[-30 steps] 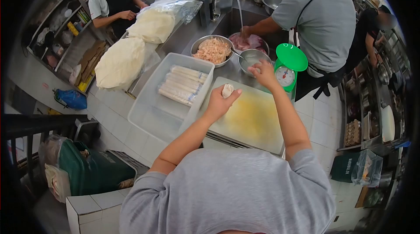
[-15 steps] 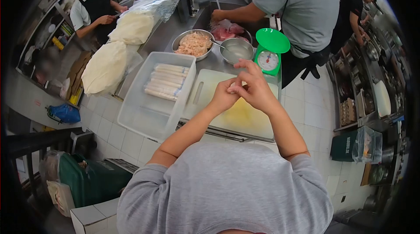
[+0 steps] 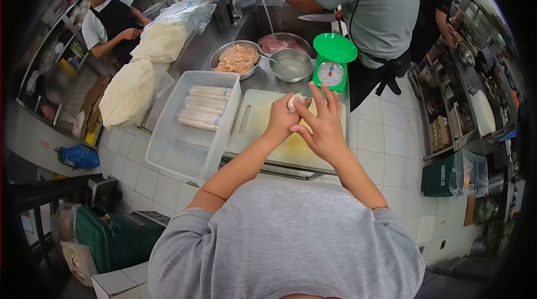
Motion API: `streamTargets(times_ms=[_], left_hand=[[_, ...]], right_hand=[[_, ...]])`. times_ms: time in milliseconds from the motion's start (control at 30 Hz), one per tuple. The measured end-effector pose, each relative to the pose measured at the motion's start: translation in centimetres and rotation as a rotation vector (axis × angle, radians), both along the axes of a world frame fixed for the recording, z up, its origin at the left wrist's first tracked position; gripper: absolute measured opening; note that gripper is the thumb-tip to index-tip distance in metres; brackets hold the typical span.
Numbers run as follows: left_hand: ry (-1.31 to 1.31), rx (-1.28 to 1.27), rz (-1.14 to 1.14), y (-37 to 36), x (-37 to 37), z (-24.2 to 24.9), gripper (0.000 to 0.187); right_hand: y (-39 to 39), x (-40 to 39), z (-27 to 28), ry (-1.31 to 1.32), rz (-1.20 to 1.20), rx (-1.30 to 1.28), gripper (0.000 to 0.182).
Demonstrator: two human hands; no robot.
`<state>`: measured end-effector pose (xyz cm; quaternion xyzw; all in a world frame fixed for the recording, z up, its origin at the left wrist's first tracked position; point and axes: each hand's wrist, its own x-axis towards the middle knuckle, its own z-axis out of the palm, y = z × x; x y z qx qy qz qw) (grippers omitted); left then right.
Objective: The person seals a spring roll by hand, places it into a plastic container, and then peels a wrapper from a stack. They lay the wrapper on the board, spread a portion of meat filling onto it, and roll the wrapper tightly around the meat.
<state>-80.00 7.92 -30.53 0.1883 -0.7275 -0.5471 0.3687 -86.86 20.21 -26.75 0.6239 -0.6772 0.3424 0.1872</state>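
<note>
Over the cutting board [image 3: 256,107], my left hand [image 3: 278,123] is closed around a small white lump [image 3: 296,102], too covered to tell its kind. My right hand [image 3: 323,126] is beside it with fingers spread, its index finger against or very near the lump. The white board has a yellow stain under my hands. To the left, a clear plastic tub [image 3: 162,145] contains several pale wrapped rolls [image 3: 204,107]. Beyond the board are a bowl of minced meat [image 3: 238,59] and a metal bowl of cloudy liquid [image 3: 291,65] with a spoon handle across its rim.
A green kitchen scale [image 3: 331,71] stands behind the board's right side. At the sink, a co-worker [image 3: 375,13] has a knife [image 3: 317,17] beside a bowl of raw meat [image 3: 284,43]. Large pale dough-like sheets [image 3: 131,92] lie left. Two other people work further away.
My right hand has opened out from a pinch, and the white lump shows more in my left. The co-worker's hand has risen from the meat; a knife is now visible.
</note>
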Motion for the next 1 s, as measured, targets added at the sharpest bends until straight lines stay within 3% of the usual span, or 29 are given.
streamTargets(times_ms=[100,200,300,333,433,533,633,733,833,867,1000], left_hand=[[0.009,-0.063,-0.067,0.1,0.2,-0.7,0.03],[0.014,-0.141,-0.113,0.7,0.5,-1.0,0.028],[-0.035,-0.032,-0.145,0.0,0.8,-0.2,0.026],[-0.054,0.042,-0.16,-0.2,0.8,0.1,0.026],[-0.068,0.069,-0.144,0.3,1.0,0.9,0.024],[-0.066,0.024,-0.035,1.5,1.3,2.3,0.025],[-0.192,-0.212,0.044,1.0,1.4,1.1,0.026],[-0.117,-0.445,0.02,1.1,1.8,0.2,0.026],[-0.12,-0.124,-0.086,1.4,1.8,1.3,0.025],[-0.154,-0.066,-0.129,1.0,2.1,1.7,0.022],[-0.146,0.312,-0.361,1.0,2.6,3.1,0.021]], right_hand=[[-0.2,-0.2,-0.2,0.019,0.013,0.029,0.036],[-0.5,-1.4,-1.1,-0.129,0.137,0.066,0.031],[0.3,-1.9,-1.4,-0.653,0.345,-0.259,0.03],[0.6,-2.0,-1.3,-0.627,0.365,-0.275,0.033],[1.2,-0.5,0.2,-0.232,0.236,-0.105,0.037],[0.8,0.1,-0.3,-0.082,0.095,-0.082,0.037],[0.3,0.5,-0.2,-0.029,0.059,-0.011,0.035],[-0.2,0.3,-0.9,-0.139,0.062,0.038,0.036],[0.4,-0.8,-1.2,-0.834,0.335,-0.31,0.042],[0.8,-1.2,-1.2,-0.82,0.332,-0.311,0.049],[0.9,-1.1,-2.1,-0.797,0.479,-0.22,0.047]])
